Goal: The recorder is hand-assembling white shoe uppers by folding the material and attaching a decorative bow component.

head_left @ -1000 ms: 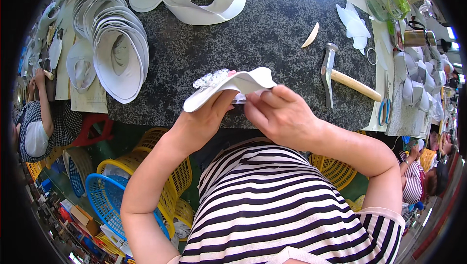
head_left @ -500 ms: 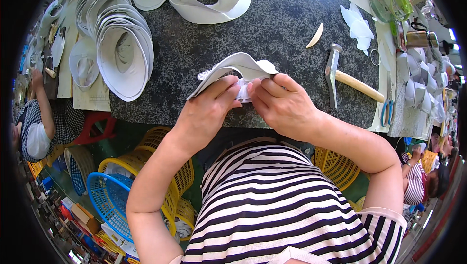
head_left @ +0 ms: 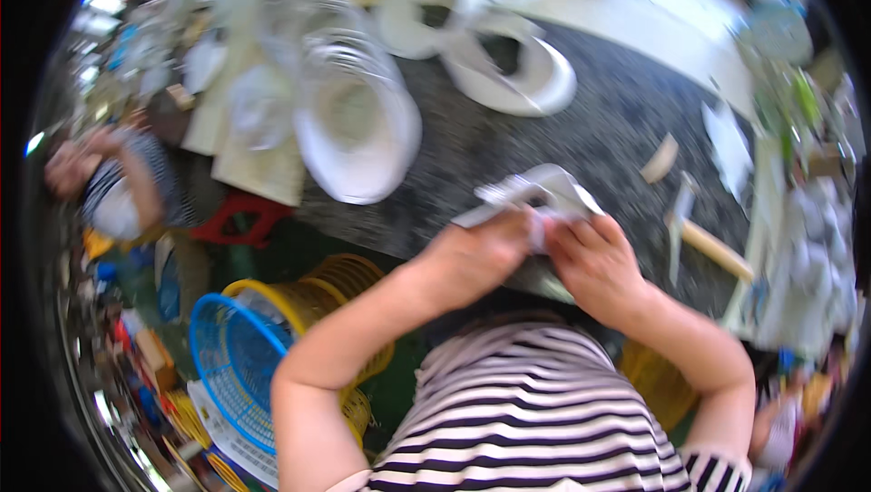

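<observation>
Both my hands work at a bent white piece (head_left: 567, 185) that looks like a shoe upper, held just over the near edge of the dark speckled tabletop (head_left: 626, 97). My left hand (head_left: 479, 252) is closed on its left side. My right hand (head_left: 597, 261) pinches its right side, close to the left fingers. A small whitish part shows between the fingertips, too blurred to name. To the right lies a hammer (head_left: 717, 252) with a wooden handle. Similar ring-shaped white pieces (head_left: 535, 93) rest at the far side, and a stack of nested white pieces (head_left: 358, 143) sits at the left.
A curved cream sliver (head_left: 660, 158) and white scraps (head_left: 726, 152) lie near the hammer. Grey-white moulded pieces (head_left: 807, 256) pile up at far right. Blue (head_left: 210, 370) and yellow baskets (head_left: 340, 272) stand below left, with a red stool (head_left: 238, 220) and another person (head_left: 132, 188) beyond.
The whole view has swung, so the table and hands sit lower and further right, and it is blurred. Both hands still hold the white piece, which looks more folded.
</observation>
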Tool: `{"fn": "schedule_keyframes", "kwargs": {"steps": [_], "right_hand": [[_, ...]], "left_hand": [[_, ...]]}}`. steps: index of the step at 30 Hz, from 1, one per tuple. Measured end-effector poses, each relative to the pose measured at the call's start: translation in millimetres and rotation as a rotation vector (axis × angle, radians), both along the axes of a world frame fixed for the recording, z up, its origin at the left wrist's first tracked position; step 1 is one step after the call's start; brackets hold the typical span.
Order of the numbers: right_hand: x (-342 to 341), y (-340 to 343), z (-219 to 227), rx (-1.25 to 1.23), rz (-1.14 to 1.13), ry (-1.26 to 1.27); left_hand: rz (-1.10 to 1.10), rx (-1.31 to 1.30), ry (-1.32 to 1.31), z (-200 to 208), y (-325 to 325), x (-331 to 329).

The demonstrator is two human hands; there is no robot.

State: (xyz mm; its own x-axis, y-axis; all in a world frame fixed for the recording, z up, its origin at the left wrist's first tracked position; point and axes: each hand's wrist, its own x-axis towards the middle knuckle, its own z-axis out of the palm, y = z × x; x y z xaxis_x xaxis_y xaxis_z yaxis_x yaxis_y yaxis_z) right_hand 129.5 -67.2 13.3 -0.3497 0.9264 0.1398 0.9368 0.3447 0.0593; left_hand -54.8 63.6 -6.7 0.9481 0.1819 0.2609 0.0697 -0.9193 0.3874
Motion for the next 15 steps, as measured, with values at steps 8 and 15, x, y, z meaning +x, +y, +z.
{"fn": "schedule_keyframes", "kwargs": {"steps": [8, 15], "right_hand": [[-1, -2, -9, 0.031, -0.057, 0.093], [-1, 2, -2, 0.027, 0.018, 0.060]], "left_hand": [[-0.158, -0.068, -0.116, -14, 13, 6], [-0.160, -0.024, -0.092, -12, 16, -1]]}}
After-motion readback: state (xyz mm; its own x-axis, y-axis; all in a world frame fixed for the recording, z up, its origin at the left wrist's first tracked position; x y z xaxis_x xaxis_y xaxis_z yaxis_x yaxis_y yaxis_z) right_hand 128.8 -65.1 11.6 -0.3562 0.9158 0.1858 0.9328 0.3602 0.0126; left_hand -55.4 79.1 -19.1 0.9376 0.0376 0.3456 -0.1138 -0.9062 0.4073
